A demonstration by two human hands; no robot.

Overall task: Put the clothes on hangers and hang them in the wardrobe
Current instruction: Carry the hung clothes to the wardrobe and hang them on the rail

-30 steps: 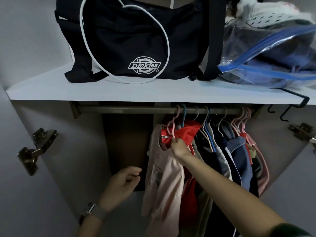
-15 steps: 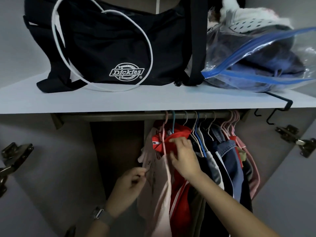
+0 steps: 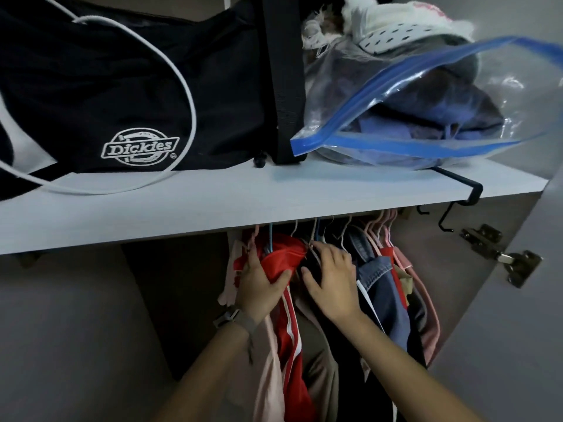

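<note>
My left hand (image 3: pixel 262 284), having risen from the pink shirt (image 3: pixel 271 370), is cupping the soft red jacket (image 3: pixel 281 257) while my right hand's (image 3: pixel 332 278) spread fingers (image 3: pixel 320 249) are parting limp clothes near the hangers (image 3: pixel 377 226).

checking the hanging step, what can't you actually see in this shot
- Head view: the rail and the hanger hooks over it are hidden by the shelf, so seating cannot be confirmed.
- The left hand covers part of the red garment; its hanger is hidden.
- What the right hand presses on is too dark to identify.
- The black bag is cut off by the top and left edges.
</note>
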